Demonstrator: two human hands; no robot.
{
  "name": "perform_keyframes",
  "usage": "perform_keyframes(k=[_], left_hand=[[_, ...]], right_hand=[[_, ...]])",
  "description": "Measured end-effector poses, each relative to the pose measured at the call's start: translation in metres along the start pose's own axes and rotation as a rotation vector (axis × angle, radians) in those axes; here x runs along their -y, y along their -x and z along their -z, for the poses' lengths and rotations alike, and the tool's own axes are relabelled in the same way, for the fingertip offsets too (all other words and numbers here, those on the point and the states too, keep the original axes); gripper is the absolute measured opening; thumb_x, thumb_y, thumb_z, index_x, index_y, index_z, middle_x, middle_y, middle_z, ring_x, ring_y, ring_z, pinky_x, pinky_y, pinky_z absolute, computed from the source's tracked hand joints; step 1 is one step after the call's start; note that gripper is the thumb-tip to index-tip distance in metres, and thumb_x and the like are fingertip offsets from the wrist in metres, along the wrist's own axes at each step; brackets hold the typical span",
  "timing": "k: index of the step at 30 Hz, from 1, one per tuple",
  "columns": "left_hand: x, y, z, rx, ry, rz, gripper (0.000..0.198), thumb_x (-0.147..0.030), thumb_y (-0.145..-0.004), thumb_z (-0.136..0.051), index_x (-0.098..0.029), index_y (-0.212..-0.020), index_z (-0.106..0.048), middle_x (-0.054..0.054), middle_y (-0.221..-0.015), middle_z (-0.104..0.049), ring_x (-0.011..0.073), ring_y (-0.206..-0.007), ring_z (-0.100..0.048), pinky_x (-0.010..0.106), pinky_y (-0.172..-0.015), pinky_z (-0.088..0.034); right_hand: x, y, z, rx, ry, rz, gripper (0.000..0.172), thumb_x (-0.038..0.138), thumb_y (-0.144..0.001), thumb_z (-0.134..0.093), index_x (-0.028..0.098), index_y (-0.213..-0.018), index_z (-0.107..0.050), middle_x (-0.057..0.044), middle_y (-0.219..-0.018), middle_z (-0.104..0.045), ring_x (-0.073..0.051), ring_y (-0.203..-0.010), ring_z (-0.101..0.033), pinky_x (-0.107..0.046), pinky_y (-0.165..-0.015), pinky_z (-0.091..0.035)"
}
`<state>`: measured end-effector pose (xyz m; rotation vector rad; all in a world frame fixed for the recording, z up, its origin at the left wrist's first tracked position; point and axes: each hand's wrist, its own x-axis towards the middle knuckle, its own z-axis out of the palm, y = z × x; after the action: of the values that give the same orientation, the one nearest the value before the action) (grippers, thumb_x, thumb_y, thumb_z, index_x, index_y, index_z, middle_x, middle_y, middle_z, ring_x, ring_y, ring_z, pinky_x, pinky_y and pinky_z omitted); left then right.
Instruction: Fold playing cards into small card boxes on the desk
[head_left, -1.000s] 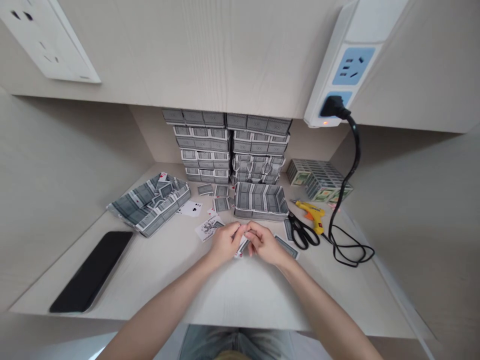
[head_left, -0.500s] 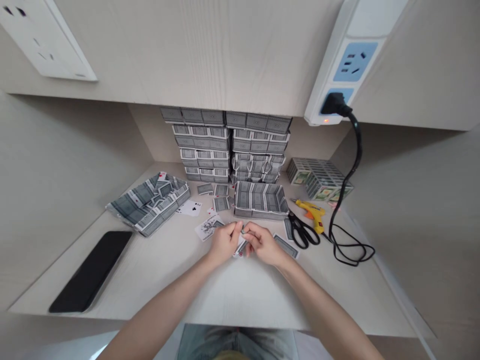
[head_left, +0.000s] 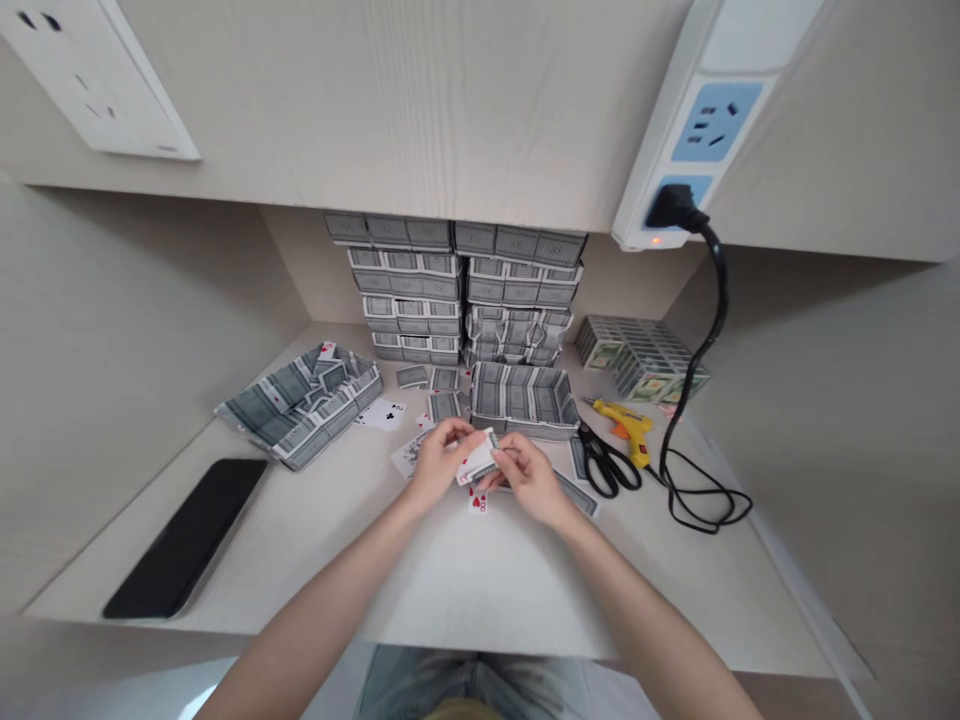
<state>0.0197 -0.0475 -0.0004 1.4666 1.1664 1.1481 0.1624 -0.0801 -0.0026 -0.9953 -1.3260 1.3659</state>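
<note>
My left hand (head_left: 436,459) and my right hand (head_left: 525,474) meet over the middle of the desk (head_left: 465,570), both pinched on a small stack of playing cards (head_left: 480,457) held just above the surface. A face-up red card (head_left: 478,501) lies on the desk right under the hands. Just behind them stands an open tray made of grey-backed cards (head_left: 523,400). Several loose cards (head_left: 442,404) lie to its left.
Stacked card trays (head_left: 457,290) fill the back wall. A flattened card tray (head_left: 300,403) and a black phone (head_left: 187,537) lie at left. Scissors (head_left: 602,462), a yellow glue gun (head_left: 626,425), a black cable (head_left: 701,500) and card boxes (head_left: 641,357) are at right.
Both hands have lifted slightly and moved toward the tray with the stack of cards, uncovering the red card on the desk.
</note>
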Motion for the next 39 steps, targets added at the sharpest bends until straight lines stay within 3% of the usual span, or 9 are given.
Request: perform_keyframes(k=[7,11,15,18,23,27,31,35,39], left_hand=[[0.006,-0.002,-0.002,0.113,0.328,0.207,0.039,-0.033,-0.061,-0.069,-0.010,-0.089,-0.055,0.008,-0.088,-0.064,0.0156,-0.075,-0.058,0.027,-0.069,-0.044],[0.007,-0.004,0.001,0.094,0.321,0.232,0.031,-0.031,-0.058,-0.071,-0.011,-0.074,-0.053,0.002,-0.071,-0.062,0.0109,-0.060,-0.055,0.023,-0.058,-0.042],[0.008,-0.004,0.001,0.151,0.245,0.211,0.029,-0.030,-0.056,-0.071,-0.013,-0.062,-0.048,-0.005,-0.054,-0.053,0.0068,-0.048,-0.046,0.018,-0.047,-0.035],[0.008,-0.003,-0.001,0.187,0.207,0.190,0.029,-0.029,-0.055,-0.071,-0.012,-0.062,-0.049,-0.004,-0.054,-0.053,0.0071,-0.049,-0.047,0.018,-0.047,-0.036],[0.003,-0.005,-0.002,0.048,0.261,0.158,0.033,-0.041,-0.065,-0.062,-0.012,-0.080,-0.056,0.002,-0.071,-0.060,0.0118,-0.063,-0.055,0.022,-0.054,-0.043],[0.000,-0.002,-0.003,-0.013,0.274,0.102,0.036,-0.047,-0.074,-0.049,-0.013,-0.086,-0.056,0.003,-0.075,-0.059,0.0126,-0.065,-0.054,0.023,-0.054,-0.043],[0.000,0.008,-0.010,-0.034,0.022,-0.037,0.029,-0.039,-0.080,-0.044,-0.017,-0.096,-0.054,0.002,-0.082,-0.060,0.0126,-0.070,-0.053,0.023,-0.063,-0.043],[0.000,0.017,-0.015,-0.125,-0.128,-0.093,0.025,-0.033,-0.085,-0.037,-0.019,-0.101,-0.049,0.003,-0.089,-0.059,0.0132,-0.076,-0.053,0.025,-0.069,-0.042],[0.001,0.020,-0.014,-0.129,-0.106,-0.063,0.022,-0.033,-0.085,-0.036,-0.019,-0.095,-0.049,0.001,-0.079,-0.058,0.0118,-0.067,-0.052,0.022,-0.061,-0.042]], right_hand=[[-0.002,-0.006,0.010,-0.104,0.032,0.004,0.032,0.050,-0.075,-0.051,0.022,-0.077,-0.036,0.006,-0.051,-0.057,-0.012,-0.044,-0.056,-0.024,-0.046,-0.045],[-0.004,-0.007,0.015,-0.145,0.171,0.062,0.026,0.044,-0.075,-0.054,0.020,-0.075,-0.043,0.004,-0.054,-0.055,-0.010,-0.046,-0.050,-0.021,-0.045,-0.040],[0.002,-0.007,0.016,-0.219,0.248,0.156,0.027,0.039,-0.073,-0.057,0.019,-0.091,-0.054,0.001,-0.067,-0.057,-0.010,-0.055,-0.050,-0.021,-0.049,-0.040],[0.004,-0.007,0.017,-0.232,0.295,0.122,0.025,0.040,-0.072,-0.058,0.017,-0.081,-0.059,0.001,-0.061,-0.057,-0.009,-0.049,-0.047,-0.021,-0.044,-0.038],[0.001,-0.006,0.014,-0.205,0.081,-0.038,0.030,0.046,-0.071,-0.057,0.018,-0.071,-0.048,0.007,-0.041,-0.050,-0.008,-0.031,-0.044,-0.019,-0.033,-0.038],[0.002,-0.007,0.007,-0.175,-0.162,-0.093,0.034,0.046,-0.069,-0.060,0.020,-0.074,-0.039,0.006,-0.047,-0.056,-0.014,-0.040,-0.058,-0.026,-0.042,-0.051],[0.004,-0.005,-0.002,-0.125,-0.304,-0.115,0.038,0.043,-0.068,-0.062,0.022,-0.087,-0.036,0.005,-0.059,-0.061,-0.019,-0.051,-0.065,-0.030,-0.047,-0.054],[0.005,-0.002,-0.009,-0.078,-0.330,-0.112,0.047,0.041,-0.070,-0.060,0.025,-0.105,-0.032,0.003,-0.067,-0.062,-0.020,-0.055,-0.066,-0.031,-0.049,-0.054],[0.003,-0.001,-0.013,-0.106,-0.295,-0.124,0.040,0.046,-0.074,-0.054,0.024,-0.099,-0.033,0.003,-0.067,-0.062,-0.017,-0.054,-0.065,-0.026,-0.043,-0.052]])
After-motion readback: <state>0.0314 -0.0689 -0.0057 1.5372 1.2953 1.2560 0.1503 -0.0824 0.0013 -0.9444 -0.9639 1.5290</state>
